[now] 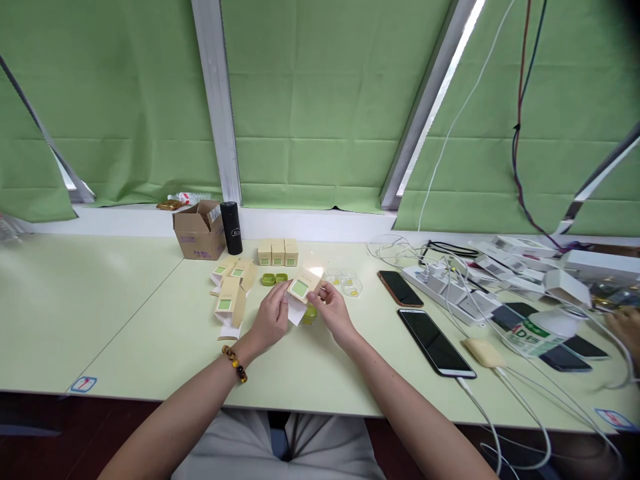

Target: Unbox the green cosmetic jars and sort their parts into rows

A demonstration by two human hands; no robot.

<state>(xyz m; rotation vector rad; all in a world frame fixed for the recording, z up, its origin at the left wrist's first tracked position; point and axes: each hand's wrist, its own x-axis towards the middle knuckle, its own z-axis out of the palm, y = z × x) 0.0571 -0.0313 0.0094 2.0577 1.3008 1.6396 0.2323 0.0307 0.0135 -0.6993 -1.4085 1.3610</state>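
Between my two hands is a small cream cardboard box point(303, 285) with a green square on its face, held tilted above the table, a white flap hanging from its lower end. My left hand point(271, 316) grips its left side and my right hand point(334, 312) its right side. Just under the box sits a green container point(310, 315), partly hidden. Behind my left hand stand two small green tubs point(275, 279). Several similar cream boxes with flaps out point(229, 300) lie to the left. Clear plastic pieces with yellow bits point(344, 281) rest beyond my right hand.
At the back stand closed cream boxes point(278, 253), a brown carton point(200, 233) and a black bottle point(231, 228). On the right are phones point(437, 342), a power strip point(445, 293), tangled cables, a white bottle point(545, 330) and white boxes point(525, 247). Another person's hand point(626, 333) shows at the right edge.
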